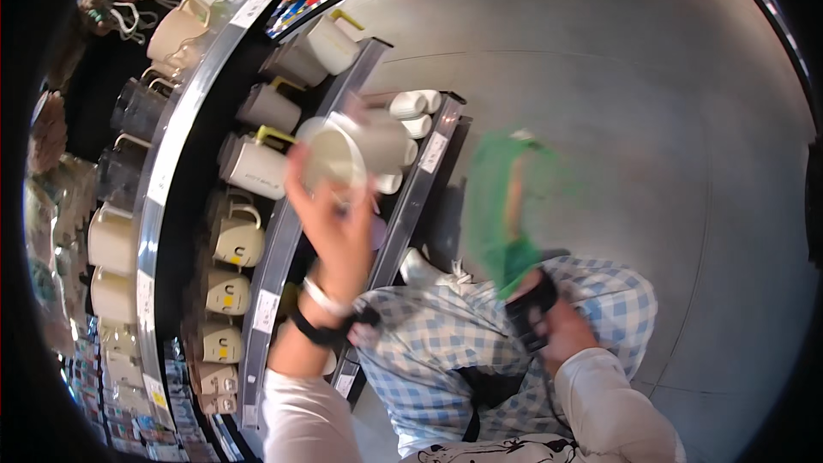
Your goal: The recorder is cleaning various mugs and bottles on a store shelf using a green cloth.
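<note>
Shelving runs down the left side, with open floor (651, 120) on the right. Farthest left, the upper shelf (154, 223) carries mugs (114, 294) in a row. To its right and lower, the middle shelf (279, 266) holds jugs (257, 163) toward the far end and more mugs nearer the person. Rightmost, the lowest shelf (417, 193) bears small cups (411, 106) near its far end. The left hand (336, 236) holds a large cup (333, 159) beside them. The person's legs (437, 334) lie between the forearms. The right hand (514, 206), within a blurred wrap (487, 197), is above the floor.
</note>
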{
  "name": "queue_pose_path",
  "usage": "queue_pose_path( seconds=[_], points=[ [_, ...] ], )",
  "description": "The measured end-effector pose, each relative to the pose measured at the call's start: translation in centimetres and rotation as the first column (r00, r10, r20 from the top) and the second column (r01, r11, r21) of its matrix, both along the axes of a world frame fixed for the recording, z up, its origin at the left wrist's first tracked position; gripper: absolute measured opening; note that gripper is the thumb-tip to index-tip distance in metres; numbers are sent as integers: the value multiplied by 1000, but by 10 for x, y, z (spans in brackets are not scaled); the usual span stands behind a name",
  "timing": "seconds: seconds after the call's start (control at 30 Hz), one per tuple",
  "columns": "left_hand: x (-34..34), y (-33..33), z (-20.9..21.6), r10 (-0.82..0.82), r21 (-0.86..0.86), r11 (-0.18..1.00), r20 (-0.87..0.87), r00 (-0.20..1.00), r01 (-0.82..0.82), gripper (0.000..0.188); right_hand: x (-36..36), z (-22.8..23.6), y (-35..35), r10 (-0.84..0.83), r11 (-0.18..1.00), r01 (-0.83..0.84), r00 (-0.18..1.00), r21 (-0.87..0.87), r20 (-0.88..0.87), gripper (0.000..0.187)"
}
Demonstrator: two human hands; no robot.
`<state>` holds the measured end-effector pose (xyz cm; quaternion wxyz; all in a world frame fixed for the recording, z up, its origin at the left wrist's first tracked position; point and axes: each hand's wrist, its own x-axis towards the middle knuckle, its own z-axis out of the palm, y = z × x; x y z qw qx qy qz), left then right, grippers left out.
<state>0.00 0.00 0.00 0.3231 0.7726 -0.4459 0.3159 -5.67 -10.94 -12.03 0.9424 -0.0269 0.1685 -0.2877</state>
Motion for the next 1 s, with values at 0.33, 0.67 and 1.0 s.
queue_pose_path(
  seconds=[0.33, 0.67, 1.0],
  points=[
    [-36, 4, -123, 27, -259, 960, -299, 954, -108, 51, 23, -40, 24, -15, 907, -108, 957, -406, -288, 28],
    [4, 23, -145, -411, -542, 830, -753, 514, -132, 67, 41, -32, 37, -475, 328, -50, 854, -943, -211, 32],
    [11, 31, -154, -598, -627, 724, -778, 191, -287, 46, 36, -34, 20, -231, -486, -36, 969, -873, 89, 21]
  ],
)
